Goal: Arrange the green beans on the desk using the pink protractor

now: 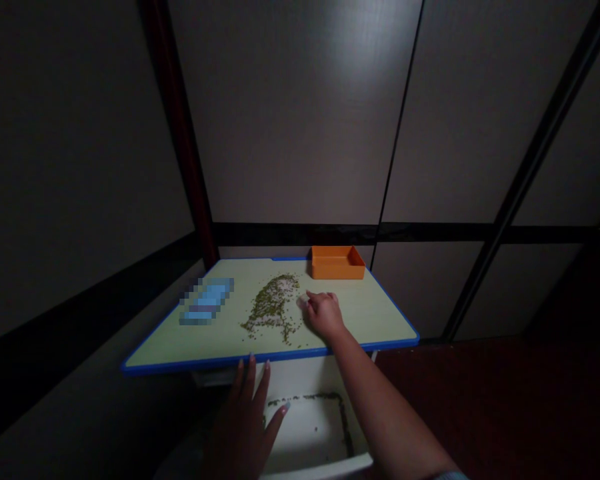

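A loose patch of small green-brown grains (273,303), resembling mung beans, is spread over the middle of a pale yellow-green tabletop (180,343) with a blue edge. Just right of the patch, my right hand (325,315) rests low over the table with its fingers curled together. A small pale, translucent thing (302,302) shows at its fingertips, too dim to name. My left hand (250,413) is open, fingers spread, at the table's front edge above a white drawer-like bin (310,433). Green bits lie along the bin's inner edges.
An orange open box (337,267) stands at the table's back right. On the left side lies a blurred-out light blue flat thing (207,301). Dark grey panels (300,133) rise close behind the table, and another wall is at the left. Dark red floor (455,400) shows at the right.
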Motion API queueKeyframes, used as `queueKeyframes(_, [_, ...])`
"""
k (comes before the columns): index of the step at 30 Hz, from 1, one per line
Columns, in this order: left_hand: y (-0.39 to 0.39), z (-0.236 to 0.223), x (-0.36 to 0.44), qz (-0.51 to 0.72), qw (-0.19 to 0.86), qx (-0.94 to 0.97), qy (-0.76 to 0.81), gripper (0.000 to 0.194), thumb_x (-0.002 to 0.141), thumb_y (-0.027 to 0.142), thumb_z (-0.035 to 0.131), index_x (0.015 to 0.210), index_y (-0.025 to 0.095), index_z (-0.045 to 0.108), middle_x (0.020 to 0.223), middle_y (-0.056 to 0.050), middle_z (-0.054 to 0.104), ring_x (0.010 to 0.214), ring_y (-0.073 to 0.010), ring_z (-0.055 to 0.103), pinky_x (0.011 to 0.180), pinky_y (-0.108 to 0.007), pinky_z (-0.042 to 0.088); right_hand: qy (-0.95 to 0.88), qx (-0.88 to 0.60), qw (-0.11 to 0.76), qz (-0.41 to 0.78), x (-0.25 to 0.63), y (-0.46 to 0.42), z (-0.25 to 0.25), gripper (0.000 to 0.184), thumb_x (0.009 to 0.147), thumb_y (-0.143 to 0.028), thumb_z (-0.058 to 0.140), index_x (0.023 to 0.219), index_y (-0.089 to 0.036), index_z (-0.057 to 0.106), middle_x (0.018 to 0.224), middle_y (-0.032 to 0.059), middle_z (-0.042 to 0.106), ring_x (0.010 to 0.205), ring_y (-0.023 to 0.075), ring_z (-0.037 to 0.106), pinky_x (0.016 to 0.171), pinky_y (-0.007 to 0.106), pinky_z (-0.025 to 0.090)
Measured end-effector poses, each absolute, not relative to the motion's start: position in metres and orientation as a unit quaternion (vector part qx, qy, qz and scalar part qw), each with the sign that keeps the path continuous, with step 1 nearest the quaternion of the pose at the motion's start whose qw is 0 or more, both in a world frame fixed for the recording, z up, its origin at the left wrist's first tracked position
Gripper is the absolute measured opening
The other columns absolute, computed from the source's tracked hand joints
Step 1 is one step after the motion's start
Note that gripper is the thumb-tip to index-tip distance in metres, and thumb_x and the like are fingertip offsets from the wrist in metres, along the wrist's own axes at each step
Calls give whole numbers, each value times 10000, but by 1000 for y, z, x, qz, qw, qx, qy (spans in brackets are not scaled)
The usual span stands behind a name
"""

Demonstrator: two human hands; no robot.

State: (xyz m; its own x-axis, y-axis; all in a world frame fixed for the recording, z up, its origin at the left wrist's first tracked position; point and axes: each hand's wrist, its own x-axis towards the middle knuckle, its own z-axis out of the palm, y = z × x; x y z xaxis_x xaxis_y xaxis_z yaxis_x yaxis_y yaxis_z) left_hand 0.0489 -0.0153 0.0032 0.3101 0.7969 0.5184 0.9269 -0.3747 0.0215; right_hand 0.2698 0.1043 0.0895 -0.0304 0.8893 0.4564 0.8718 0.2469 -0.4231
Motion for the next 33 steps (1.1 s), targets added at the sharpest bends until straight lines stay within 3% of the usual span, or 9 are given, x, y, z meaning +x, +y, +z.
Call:
queueKeyframes(4, [-17, 5, 50, -221, 126, -795, -551, 663, 813, 525, 474, 1384, 192, 428, 1516, -163, 344, 1400, -353, 304, 1034, -483, 444, -727, -610, 315, 21, 270, 105, 90, 363, 845, -137, 501, 1149, -209, 686, 1089, 71, 724, 1004, 201, 627, 931, 322, 328])
queueKeyframes(8, [-16, 4, 50, -218, 116, -793, -557, 650, 819, 519, 465, 1379, 191, 435, 1519, -163, 334, 1407, -354, 289, 1023, -492, 451, -664, -665, 342, 8, 273, 106, 92, 289, 886, -215, 493, 1079, -196, 708, 1058, 86, 727, 964, 202, 627, 883, 311, 349])
queueKeyframes(14, [-16, 4, 49, -225, 120, -797, -548, 656, 810, 517, 477, 1375, 186, 440, 1515, -158, 347, 1409, -344, 287, 1044, -484, 436, -612, -710, 348, -10, 276, 109, 88, 323, 891, -230, 506, 1180, -209, 649, 1110, 104, 699, 1160, 238, 511, 919, 364, 309])
queueKeyframes(20, [-18, 10, 51, -212, 117, -796, -554, 659, 803, 530, 479, 1357, 173, 466, 1500, -164, 368, 1402, -350, 293, 1036, -482, 444, -626, -707, 329, 13, 275, 115, 82, 382, 894, -227, 485, 1260, -230, 595, 1179, 98, 672, 1217, 229, 462, 981, 409, 275])
queueKeyframes(27, [-21, 17, 54, -205, 91, -792, -568, 635, 811, 508, 478, 1357, 185, 466, 1512, -151, 346, 1408, -338, 281, 1056, -474, 427, -662, -682, 309, 33, 273, 115, 82, 392, 910, -263, 437, 1279, -227, 563, 1295, 124, 608, 1308, 271, 401, 1040, 552, 233])
queueKeyframes(33, [-25, 23, 58, -199, 78, -786, -580, 635, 811, 507, 480, 1356, 181, 466, 1510, -144, 356, 1412, -334, 276, 1062, -472, 421, -690, -654, 302, 76, 272, 117, 83, 386, 907, -194, 423, 1246, -302, 570, 1390, 41, 544, 1380, 246, 331, 1073, 643, 147])
